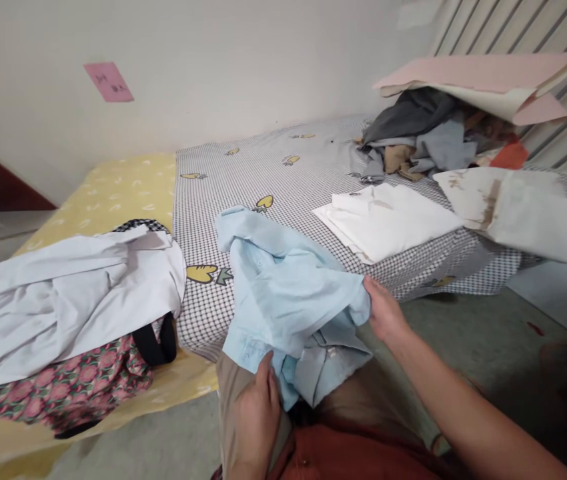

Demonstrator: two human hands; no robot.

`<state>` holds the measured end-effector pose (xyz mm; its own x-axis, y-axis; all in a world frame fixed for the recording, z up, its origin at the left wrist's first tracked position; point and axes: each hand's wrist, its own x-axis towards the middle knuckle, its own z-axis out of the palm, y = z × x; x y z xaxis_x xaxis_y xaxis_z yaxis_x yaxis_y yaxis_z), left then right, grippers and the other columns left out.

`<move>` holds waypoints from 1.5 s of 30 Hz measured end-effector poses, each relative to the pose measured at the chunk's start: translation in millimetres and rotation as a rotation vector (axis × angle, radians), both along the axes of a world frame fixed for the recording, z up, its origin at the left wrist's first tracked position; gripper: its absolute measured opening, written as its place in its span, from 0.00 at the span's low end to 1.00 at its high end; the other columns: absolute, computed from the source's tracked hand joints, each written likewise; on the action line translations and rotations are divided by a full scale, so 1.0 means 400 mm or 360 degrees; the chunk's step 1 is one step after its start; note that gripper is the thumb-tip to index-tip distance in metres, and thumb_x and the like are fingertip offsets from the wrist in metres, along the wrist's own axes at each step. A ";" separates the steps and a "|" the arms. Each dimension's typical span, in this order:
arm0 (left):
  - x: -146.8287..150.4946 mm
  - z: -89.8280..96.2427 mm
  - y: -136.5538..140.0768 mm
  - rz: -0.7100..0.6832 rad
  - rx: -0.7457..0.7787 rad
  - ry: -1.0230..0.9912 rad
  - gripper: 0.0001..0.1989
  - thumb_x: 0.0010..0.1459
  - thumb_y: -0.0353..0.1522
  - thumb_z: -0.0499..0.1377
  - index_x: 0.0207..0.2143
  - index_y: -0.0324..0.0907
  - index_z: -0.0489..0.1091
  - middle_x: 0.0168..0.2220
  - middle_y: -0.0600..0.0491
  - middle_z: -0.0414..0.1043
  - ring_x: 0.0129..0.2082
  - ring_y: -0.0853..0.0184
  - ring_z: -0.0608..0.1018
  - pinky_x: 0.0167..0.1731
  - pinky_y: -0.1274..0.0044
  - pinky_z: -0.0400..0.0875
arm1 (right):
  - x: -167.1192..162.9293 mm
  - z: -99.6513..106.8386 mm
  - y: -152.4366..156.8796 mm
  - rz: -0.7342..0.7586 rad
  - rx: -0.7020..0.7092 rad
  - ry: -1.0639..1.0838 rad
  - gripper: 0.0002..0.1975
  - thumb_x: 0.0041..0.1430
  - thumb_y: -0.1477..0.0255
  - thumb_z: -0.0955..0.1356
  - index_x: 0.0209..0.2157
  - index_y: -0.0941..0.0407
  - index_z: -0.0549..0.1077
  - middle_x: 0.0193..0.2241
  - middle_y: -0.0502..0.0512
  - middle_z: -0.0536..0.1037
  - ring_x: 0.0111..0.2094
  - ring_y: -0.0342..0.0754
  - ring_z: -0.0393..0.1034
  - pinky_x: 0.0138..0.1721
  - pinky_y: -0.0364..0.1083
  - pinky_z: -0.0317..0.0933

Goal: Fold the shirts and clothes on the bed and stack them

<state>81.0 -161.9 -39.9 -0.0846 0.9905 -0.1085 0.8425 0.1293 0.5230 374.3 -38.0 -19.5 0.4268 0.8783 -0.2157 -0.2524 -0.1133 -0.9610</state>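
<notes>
A light blue shirt (pixel 293 287) lies loosely bunched over my knees and the edge of the bed, one end resting on the checked sheet. A cuff or collar-like piece with a small button hangs near my lap. My right hand (pixel 386 310) pinches the shirt's right edge between thumb and fingers. Lower down, my left hand (pixel 257 407) grips the near edge, its index finger lying against the cloth. Part of the left fingers is hidden.
White folded cloth (pixel 388 223) lies right on the checked sheet (pixel 243 167). Left are a white garment (pixel 78 287) and floral cloth (pixel 98 387). Grey clothes (pixel 418 127) are heaped at the back right under pink sheeting (pixel 488 73). A whitish bag-like piece (pixel 538 207) overhangs the edge.
</notes>
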 end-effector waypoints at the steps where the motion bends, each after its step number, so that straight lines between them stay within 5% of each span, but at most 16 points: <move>1: 0.001 0.003 0.000 0.0037 0.0011 -0.0054 0.21 0.67 0.33 0.52 0.59 0.46 0.72 0.25 0.49 0.78 0.22 0.63 0.76 0.25 0.75 0.56 | -0.009 0.004 -0.009 0.0002 -0.0013 0.0062 0.24 0.45 0.46 0.74 0.31 0.52 0.75 0.28 0.52 0.80 0.36 0.53 0.75 0.36 0.48 0.68; 6: 0.003 0.017 -0.002 0.0097 0.0057 -0.0271 0.19 0.65 0.36 0.54 0.55 0.47 0.75 0.24 0.49 0.76 0.24 0.60 0.76 0.27 0.74 0.59 | -0.050 -0.017 -0.052 0.0164 -0.0101 -0.0006 0.23 0.42 0.48 0.76 0.29 0.52 0.73 0.24 0.47 0.77 0.30 0.49 0.71 0.30 0.44 0.63; 13: 0.006 0.017 -0.004 0.0056 0.0045 -0.0125 0.20 0.65 0.35 0.52 0.56 0.47 0.74 0.23 0.50 0.75 0.22 0.61 0.75 0.26 0.74 0.58 | -0.059 -0.032 -0.069 0.0535 -0.0191 -0.0268 0.28 0.41 0.62 0.76 0.47 0.52 0.74 0.28 0.46 0.80 0.33 0.50 0.73 0.36 0.46 0.64; 17: 0.000 0.016 -0.010 0.0044 0.0019 -0.0205 0.20 0.66 0.36 0.51 0.56 0.48 0.74 0.26 0.50 0.78 0.24 0.61 0.76 0.27 0.74 0.61 | -0.049 -0.048 -0.065 0.0428 -0.0200 -0.0443 0.17 0.39 0.64 0.74 0.34 0.53 0.78 0.31 0.48 0.81 0.41 0.55 0.74 0.43 0.49 0.66; 21: -0.005 0.033 -0.029 0.0093 0.0033 -0.0496 0.16 0.64 0.37 0.52 0.47 0.48 0.77 0.33 0.49 0.81 0.30 0.60 0.79 0.34 0.72 0.67 | -0.002 -0.057 -0.041 0.0117 -0.0107 0.0021 0.15 0.40 0.66 0.74 0.34 0.53 0.79 0.34 0.50 0.83 0.42 0.53 0.76 0.41 0.47 0.69; 26: 0.030 0.044 -0.083 0.0515 -0.0098 -0.1315 0.15 0.59 0.47 0.58 0.36 0.45 0.73 0.20 0.58 0.70 0.20 0.66 0.72 0.23 0.76 0.65 | 0.110 -0.063 0.000 -0.0262 -0.0135 0.0367 0.07 0.47 0.69 0.72 0.31 0.52 0.75 0.25 0.50 0.81 0.30 0.48 0.77 0.31 0.44 0.72; 29: 0.056 0.030 -0.109 0.0791 -0.0640 -0.2032 0.17 0.50 0.46 0.66 0.31 0.42 0.71 0.17 0.60 0.66 0.15 0.73 0.66 0.18 0.80 0.60 | 0.140 -0.081 -0.001 -0.0341 -0.0197 0.0417 0.05 0.47 0.73 0.72 0.28 0.52 0.72 0.23 0.47 0.79 0.26 0.46 0.75 0.29 0.44 0.72; 31: 0.067 0.016 -0.112 0.1019 -0.1088 -0.2305 0.12 0.49 0.37 0.68 0.31 0.39 0.72 0.22 0.56 0.72 0.18 0.73 0.72 0.22 0.81 0.64 | 0.134 -0.095 -0.012 -0.0293 -0.0217 0.0394 0.06 0.46 0.73 0.72 0.27 0.52 0.71 0.23 0.47 0.79 0.26 0.46 0.74 0.28 0.44 0.71; 34: 0.085 -0.009 -0.096 0.1384 -0.1392 -0.2328 0.08 0.56 0.30 0.63 0.39 0.36 0.72 0.34 0.47 0.79 0.28 0.68 0.80 0.30 0.78 0.71 | 0.107 -0.109 -0.028 -0.0240 -0.0243 0.0331 0.08 0.43 0.73 0.72 0.26 0.52 0.69 0.23 0.46 0.78 0.24 0.44 0.71 0.28 0.43 0.69; 38: 0.126 -0.051 -0.048 0.1761 -0.1151 -0.2179 0.13 0.62 0.35 0.61 0.48 0.40 0.69 0.43 0.47 0.78 0.34 0.66 0.81 0.34 0.75 0.73 | 0.076 -0.092 -0.030 -0.0250 -0.0228 0.0193 0.11 0.39 0.73 0.73 0.28 0.51 0.71 0.21 0.43 0.75 0.23 0.43 0.67 0.26 0.42 0.64; 41: 0.149 -0.076 -0.011 0.1730 -0.0883 -0.2246 0.16 0.64 0.35 0.60 0.54 0.45 0.67 0.49 0.51 0.77 0.41 0.69 0.81 0.40 0.79 0.73 | 0.048 -0.037 -0.022 0.0017 -0.0032 -0.0380 0.07 0.40 0.73 0.72 0.27 0.51 0.75 0.23 0.46 0.77 0.27 0.46 0.67 0.28 0.42 0.61; 43: 0.153 -0.087 0.008 0.1639 -0.0680 -0.2316 0.18 0.64 0.34 0.59 0.56 0.47 0.67 0.48 0.52 0.78 0.44 0.69 0.81 0.43 0.80 0.73 | 0.027 0.011 -0.015 0.0500 0.0165 -0.0843 0.02 0.42 0.73 0.71 0.22 0.51 0.76 0.24 0.48 0.77 0.29 0.48 0.69 0.31 0.43 0.64; 45: 0.148 -0.091 0.023 0.1507 -0.0522 -0.2409 0.20 0.64 0.34 0.59 0.58 0.47 0.67 0.45 0.53 0.80 0.46 0.67 0.81 0.46 0.79 0.74 | 0.015 0.057 -0.003 0.0943 0.0283 -0.0922 0.05 0.43 0.72 0.72 0.18 0.51 0.75 0.22 0.48 0.78 0.29 0.49 0.71 0.34 0.45 0.67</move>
<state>140.3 -152.8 -76.3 -0.1985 0.5963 -0.7778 -0.6954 0.4735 0.5405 380.4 -39.1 3.5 -0.1145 0.9918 0.0574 0.3386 0.0933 -0.9363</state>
